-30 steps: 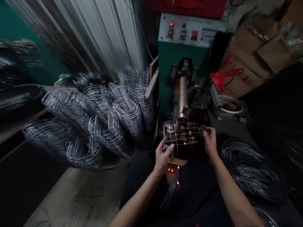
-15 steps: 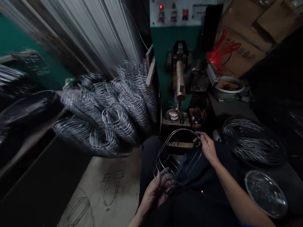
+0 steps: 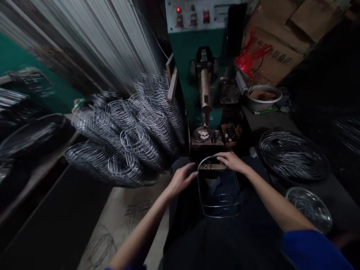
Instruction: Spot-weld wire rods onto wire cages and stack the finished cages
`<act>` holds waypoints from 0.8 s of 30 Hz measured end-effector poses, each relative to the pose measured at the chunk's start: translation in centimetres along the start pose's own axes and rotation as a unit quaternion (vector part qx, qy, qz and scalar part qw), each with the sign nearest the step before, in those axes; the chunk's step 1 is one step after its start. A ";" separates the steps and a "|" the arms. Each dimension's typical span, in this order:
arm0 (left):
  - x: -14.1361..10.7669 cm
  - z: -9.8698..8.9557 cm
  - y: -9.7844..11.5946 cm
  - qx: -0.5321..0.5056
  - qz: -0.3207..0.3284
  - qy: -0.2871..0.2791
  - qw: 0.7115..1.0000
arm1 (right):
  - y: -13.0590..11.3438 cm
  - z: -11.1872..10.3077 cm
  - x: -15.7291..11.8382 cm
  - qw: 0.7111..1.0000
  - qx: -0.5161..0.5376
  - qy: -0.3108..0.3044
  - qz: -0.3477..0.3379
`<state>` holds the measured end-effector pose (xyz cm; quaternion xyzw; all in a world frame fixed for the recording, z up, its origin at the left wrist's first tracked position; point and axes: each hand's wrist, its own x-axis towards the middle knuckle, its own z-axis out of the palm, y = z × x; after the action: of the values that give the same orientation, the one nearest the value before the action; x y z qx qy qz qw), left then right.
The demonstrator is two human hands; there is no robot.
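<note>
A bent wire frame (image 3: 220, 216) with rounded ends and a few cross wires hangs over my lap. At its upper curve, my right hand (image 3: 232, 162) pinches the wire between thumb and fingers. My left hand (image 3: 181, 180) is at the frame's upper left side, fingers stretched out and apart from the thumb. Its thumb tip reaches close to the wire; whether they touch I cannot tell. Beyond the hands stands a green machine (image 3: 182, 48) with a copper-coloured arm (image 3: 206, 92) pointing down.
Stacked wire frames (image 3: 140, 142) fill the left side. At right are a dark tray of wire pieces (image 3: 292, 155), a clear round lid or dish (image 3: 309, 210) and a grey basin (image 3: 264, 99). A cardboard box (image 3: 275, 48) with a red bag (image 3: 250, 60) stands behind. Loose wire (image 3: 99, 249) lies on the floor.
The wire frame has turned and now hangs with its long sides down. My left hand has moved up from its lower end to its upper left side, its fingers opening. The view shifted slightly.
</note>
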<state>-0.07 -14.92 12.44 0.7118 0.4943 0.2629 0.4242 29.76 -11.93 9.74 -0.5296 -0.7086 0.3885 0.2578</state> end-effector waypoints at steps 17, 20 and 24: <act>9.8 4.0 0.3 0.204 0.117 0.003 0.972 | 0.3 -0.3 0.9 0.950 -0.294 0.066 0.084; 11.1 2.6 1.2 0.233 0.127 0.006 0.964 | -1.5 -1.5 2.7 0.939 -0.326 0.048 0.097; 12.8 0.9 2.2 0.266 0.134 0.008 0.955 | -3.9 -3.2 4.9 0.927 -0.359 0.010 0.109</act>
<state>6.43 -3.70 13.29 0.8561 0.4501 0.1821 0.1768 28.56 -6.89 14.56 -0.6647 -0.7359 0.1284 0.0138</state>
